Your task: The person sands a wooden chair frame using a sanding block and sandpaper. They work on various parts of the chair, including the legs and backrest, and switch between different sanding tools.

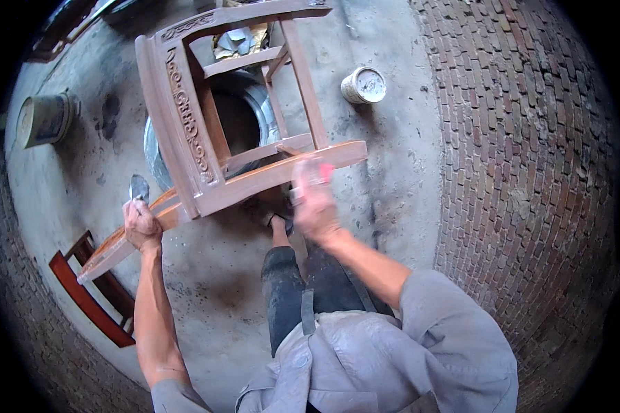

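A brown wooden chair frame (227,180) with a carved panel lies tipped over in front of me, its pale-coated rails facing up. My left hand (142,226) is closed around its long curved post at the left. Out of the top of that fist sticks a grey, leaf-shaped, blade-like piece (138,187); its lower end is hidden in the fingers. At the right part of the near rail, my right hand (314,203) is smeared by motion. Its fingers look closed, with a pink-red patch at their tips, but what they hold is too blurred to name.
Beneath the chair is a large grey ring-shaped object (151,153). A white bucket (364,86) stands at the right, and another bucket (43,120) at the far left. A dark red wooden piece (83,296) lies at lower left. Brick paving (517,172) borders the concrete floor.
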`<action>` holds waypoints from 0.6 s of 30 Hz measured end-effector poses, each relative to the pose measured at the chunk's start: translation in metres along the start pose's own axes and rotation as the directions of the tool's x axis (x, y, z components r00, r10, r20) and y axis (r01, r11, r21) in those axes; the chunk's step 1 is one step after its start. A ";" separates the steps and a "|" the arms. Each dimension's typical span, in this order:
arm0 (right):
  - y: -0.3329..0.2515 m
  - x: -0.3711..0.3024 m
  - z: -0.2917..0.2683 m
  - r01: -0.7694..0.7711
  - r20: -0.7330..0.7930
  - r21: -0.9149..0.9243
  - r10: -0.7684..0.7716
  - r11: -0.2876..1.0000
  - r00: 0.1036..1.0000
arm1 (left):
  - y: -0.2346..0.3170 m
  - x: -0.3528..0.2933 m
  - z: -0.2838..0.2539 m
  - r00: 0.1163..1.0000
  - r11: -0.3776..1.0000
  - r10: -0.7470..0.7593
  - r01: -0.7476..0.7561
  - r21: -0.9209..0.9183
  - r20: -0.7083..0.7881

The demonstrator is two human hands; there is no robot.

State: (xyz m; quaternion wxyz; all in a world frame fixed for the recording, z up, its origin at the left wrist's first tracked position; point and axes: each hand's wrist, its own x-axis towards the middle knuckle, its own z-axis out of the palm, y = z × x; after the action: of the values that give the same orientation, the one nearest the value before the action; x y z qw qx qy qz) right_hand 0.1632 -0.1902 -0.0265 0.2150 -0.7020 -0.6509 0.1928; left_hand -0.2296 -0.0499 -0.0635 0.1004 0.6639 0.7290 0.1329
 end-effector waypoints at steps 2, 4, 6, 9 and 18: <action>0.014 0.021 -0.040 -0.192 -0.155 -0.121 0.173 0.974 0.973 | -0.004 -0.002 -0.005 1.000 1.000 -0.029 0.029 -0.008 -0.011; 0.051 0.022 -0.037 -0.417 -0.310 -0.251 0.336 0.874 0.890 | -0.003 -0.006 0.003 1.000 1.000 -0.016 0.016 -0.005 -0.019; 0.020 0.010 -0.021 -0.243 -0.150 -0.083 0.229 0.967 0.962 | -0.007 -0.003 0.003 0.999 0.999 -0.031 0.031 0.007 -0.040; -0.002 0.006 -0.025 0.010 -0.039 -0.032 -0.011 0.999 0.999 | -0.020 -0.003 0.007 1.000 0.998 0.011 -0.012 0.058 0.025; 0.071 0.103 -0.120 0.441 0.272 0.125 -0.458 0.889 0.846 | -0.007 -0.003 -0.004 0.998 0.998 -0.057 0.057 0.002 0.003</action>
State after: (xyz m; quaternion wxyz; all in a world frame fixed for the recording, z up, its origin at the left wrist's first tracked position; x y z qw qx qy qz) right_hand 0.2966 -0.0983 0.0355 0.1750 -0.4869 -0.8160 0.2579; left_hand -0.2368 -0.0539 -0.0625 0.1048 0.6432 0.7476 0.1283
